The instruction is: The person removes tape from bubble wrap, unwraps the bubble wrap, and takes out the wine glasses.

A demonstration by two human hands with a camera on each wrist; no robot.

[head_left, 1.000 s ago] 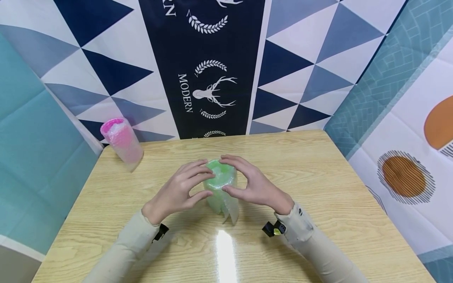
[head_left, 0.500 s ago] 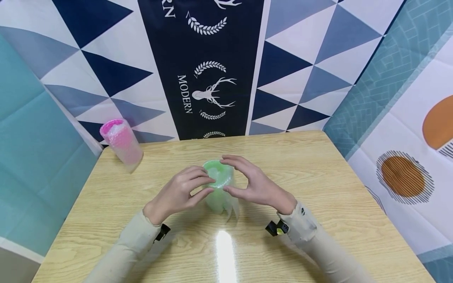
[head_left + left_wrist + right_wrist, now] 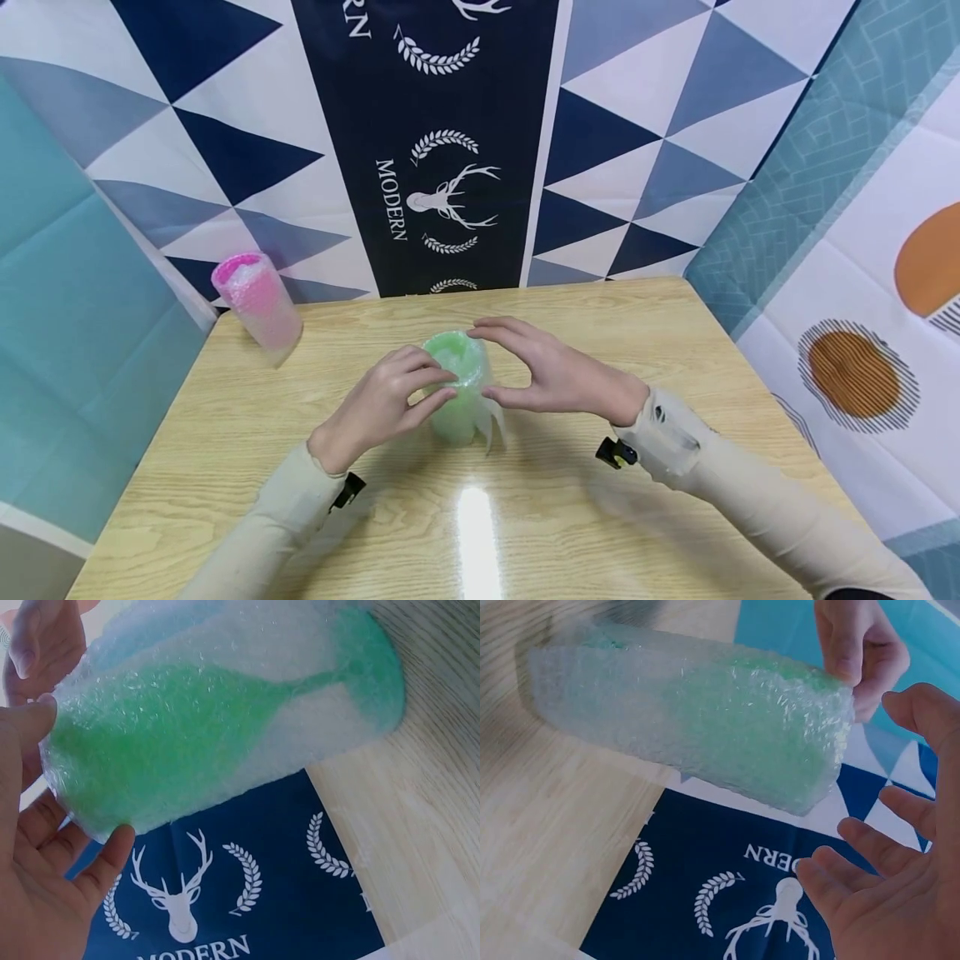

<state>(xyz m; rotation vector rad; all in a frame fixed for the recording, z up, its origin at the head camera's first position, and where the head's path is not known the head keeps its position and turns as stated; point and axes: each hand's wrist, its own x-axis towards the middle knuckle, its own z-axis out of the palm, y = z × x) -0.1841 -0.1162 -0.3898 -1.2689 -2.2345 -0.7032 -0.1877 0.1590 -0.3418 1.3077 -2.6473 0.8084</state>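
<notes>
Pinching bubble wrap by its top edge: left hand | right hand: fingers spread, gripping nothing, just beside it | green goblet: inside the wrap, on the bench, between both hands | pink bundle: far left corner

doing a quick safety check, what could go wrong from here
The green bundle might slip or tip, as only the left hand grips its rim; the right hand is open. Its loose wrap end could snag or unwind. The pink bundle could fall if bumped, standing near a corner of the table.
</notes>
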